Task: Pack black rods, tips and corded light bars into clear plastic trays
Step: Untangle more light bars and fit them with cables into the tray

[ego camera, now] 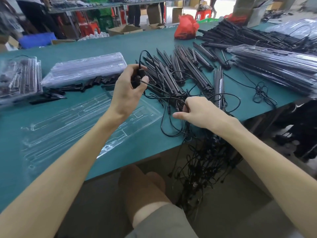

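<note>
black light bars [180, 73], teal table [96, 45], red bag [186, 27]

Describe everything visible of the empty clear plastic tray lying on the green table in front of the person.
The empty clear plastic tray is a thin, glossy, see-through moulded sheet. The green table shows through it. Long narrow channels run along its length, with smaller shaped pockets between them, and all look unfilled. It lies flat and diagonally, near the table's front edge. The left forearm crosses over it; whether they touch is unclear. A loop of black cord lies at its right end.
</note>
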Demonstrator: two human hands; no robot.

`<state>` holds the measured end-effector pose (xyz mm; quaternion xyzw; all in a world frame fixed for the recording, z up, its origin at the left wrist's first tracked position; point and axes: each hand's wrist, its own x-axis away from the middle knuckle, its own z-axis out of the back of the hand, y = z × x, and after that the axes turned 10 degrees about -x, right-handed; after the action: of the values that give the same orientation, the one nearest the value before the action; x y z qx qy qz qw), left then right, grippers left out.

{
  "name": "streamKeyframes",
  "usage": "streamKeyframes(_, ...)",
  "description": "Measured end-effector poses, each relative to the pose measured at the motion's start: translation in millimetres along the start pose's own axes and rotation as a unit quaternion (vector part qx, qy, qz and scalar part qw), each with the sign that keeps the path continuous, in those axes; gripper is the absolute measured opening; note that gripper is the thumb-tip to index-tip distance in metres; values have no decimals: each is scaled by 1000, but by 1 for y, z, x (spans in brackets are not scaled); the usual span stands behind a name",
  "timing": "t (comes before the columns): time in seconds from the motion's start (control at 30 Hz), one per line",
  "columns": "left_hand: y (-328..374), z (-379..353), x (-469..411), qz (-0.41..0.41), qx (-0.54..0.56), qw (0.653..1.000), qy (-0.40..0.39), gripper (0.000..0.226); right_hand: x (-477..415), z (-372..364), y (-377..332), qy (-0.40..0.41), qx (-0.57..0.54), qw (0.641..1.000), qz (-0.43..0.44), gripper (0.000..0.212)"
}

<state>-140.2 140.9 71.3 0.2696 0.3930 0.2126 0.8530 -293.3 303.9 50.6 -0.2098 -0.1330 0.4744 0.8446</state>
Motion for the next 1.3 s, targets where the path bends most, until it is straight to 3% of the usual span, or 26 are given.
streamKeyframes(0.17, -1, -1, 3, -12, -5, 1000, -2, 23, 8, 8, -10, -78, 89, 993, -16, 52)
streamKeyframes(0.3, -2, 0, 5, -8, -2, 1000, -5, 23, 7, 9, -15, -62, 56, 996, -14, 41)
streamKeyframes(0.43, -4, 0, 11, -9, -8, 1000, -22, 24, 6, 9, -18, 66, -80, 994, 23, 25)
streamKeyframes(0.6, -6, 0, 14, -9, -21, 999, -35, 23, 5, 20, -37, 209, -212, 949, 102, 22)
streamKeyframes(0.87, -4, 3, 12, 6, 2, 999, -42, 22, 0, 39, -78, 380, -244, 864, 223, 21)
streamKeyframes(1.1, -6, 4, 17, 0, 32, 999, -42, 22, 7, 28, -92, 350, -270, 859, 257, 19)
streamKeyframes(1.23, -5, 6, 17, -8, 50, 998, -49, 17, 13, 28, -107, 222, -328, 878, 268, 13)
streamKeyframes(1.3, -4, 7, 18, -17, 47, 998, -50, 28, 12, 28, -114, 177, -350, 883, 258, 11)
